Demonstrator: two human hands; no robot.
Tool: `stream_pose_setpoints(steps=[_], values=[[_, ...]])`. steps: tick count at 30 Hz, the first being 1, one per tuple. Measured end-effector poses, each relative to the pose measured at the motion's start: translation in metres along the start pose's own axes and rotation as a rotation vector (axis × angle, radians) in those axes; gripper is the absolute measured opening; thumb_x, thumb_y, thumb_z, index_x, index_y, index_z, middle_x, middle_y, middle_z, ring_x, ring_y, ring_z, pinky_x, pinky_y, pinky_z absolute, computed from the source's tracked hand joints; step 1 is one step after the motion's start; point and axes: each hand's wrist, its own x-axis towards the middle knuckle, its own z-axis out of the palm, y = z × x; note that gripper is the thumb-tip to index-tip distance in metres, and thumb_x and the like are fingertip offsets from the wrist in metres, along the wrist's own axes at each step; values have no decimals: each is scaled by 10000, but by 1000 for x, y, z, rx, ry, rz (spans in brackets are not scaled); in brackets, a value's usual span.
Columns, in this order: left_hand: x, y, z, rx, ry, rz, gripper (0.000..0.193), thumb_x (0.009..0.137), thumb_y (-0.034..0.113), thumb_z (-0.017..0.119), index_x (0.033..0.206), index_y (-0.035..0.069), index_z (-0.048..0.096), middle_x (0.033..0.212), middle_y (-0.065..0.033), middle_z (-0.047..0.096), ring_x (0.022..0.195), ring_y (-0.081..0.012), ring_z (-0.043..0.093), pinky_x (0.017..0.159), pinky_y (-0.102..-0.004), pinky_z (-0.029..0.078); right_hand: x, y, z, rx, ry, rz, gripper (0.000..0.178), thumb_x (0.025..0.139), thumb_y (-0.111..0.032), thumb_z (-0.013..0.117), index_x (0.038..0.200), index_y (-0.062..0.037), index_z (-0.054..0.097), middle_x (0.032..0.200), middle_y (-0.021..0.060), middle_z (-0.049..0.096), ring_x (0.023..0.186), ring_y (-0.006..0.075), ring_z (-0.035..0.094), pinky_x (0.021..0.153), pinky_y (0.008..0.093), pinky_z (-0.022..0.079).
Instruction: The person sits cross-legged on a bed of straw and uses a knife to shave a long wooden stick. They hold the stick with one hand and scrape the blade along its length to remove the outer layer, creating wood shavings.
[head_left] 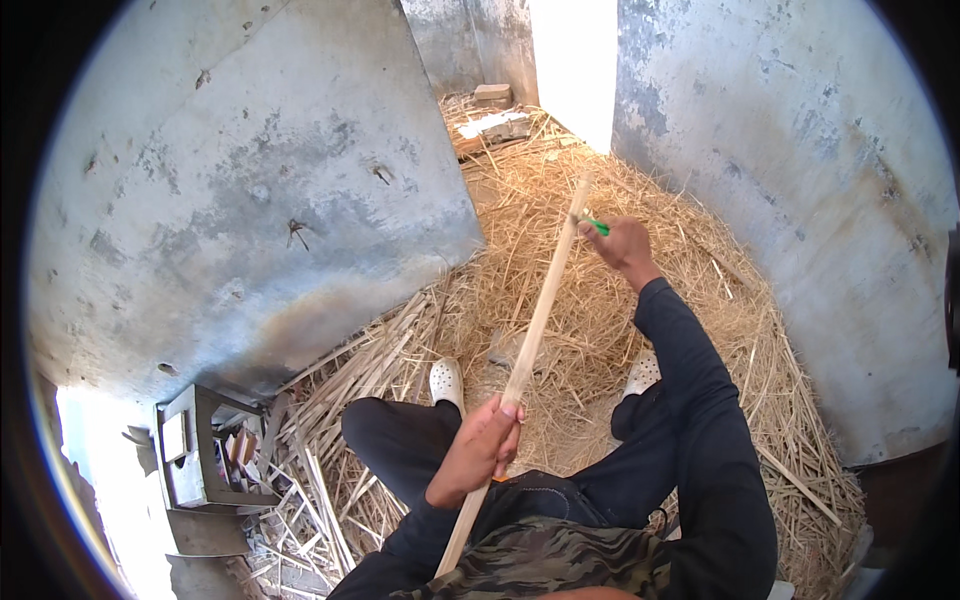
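Observation:
A long, pale strip [540, 320] of wood or split bamboo slants from my lap up and away to the right. Its lower part is in my left hand [478, 450], fingers wrapped round it. My right hand [622, 246] is closed on a small green-handled tool [599, 226], which looks like a knife. The tool's working end meets the strip near its far end; the edge itself is too small to make out. My legs are spread on either side, with white clogs [446, 382] on my feet.
Loose straw and shavings [640, 200] cover the floor. Split strips [370, 365] are piled to the left. Worn grey-blue walls [270, 150] stand at both sides. A small wooden box-like stand [205, 450] with items inside sits at lower left. A brick [492, 93] lies near the bright opening.

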Motion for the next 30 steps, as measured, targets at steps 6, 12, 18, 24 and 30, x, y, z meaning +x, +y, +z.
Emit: stream_pose_setpoints(steps=[6,12,18,24,30], values=[[-20,-19,2,29,-28,-95,284,1045,341,373,1012,72,459,580,36,402,397,-53,347,371,-195,325,13,53,-29,-164,57,276,864,870,-784,314,559,-25,587,482,120,483,450,259,495,471,442,399],[-67,-6,22,165,-82,-175,309,1037,361,392,1054,66,483,566,36,429,386,-50,364,371,-191,327,24,102,-47,65,88,530,840,870,-764,365,638,-3,635,575,133,574,516,269,532,543,449,425],[15,-5,-20,85,145,41,296,1036,314,409,1067,40,516,536,47,390,374,-54,345,372,-188,287,-35,-65,-36,198,-208,-20,688,850,-718,497,655,-67,602,490,65,495,462,201,516,472,379,408],[34,20,-9,53,137,93,277,1033,296,416,1075,41,517,550,41,382,382,-55,332,385,-188,287,-90,-120,-30,195,-151,-391,705,791,-767,526,547,-107,556,428,53,451,389,216,512,407,359,391],[29,12,-6,143,128,69,262,1027,281,425,1106,45,509,576,50,379,411,-45,330,398,-184,293,-54,-91,-38,-26,-181,-145,745,776,-807,476,572,-104,612,435,62,471,394,227,520,398,367,384]])
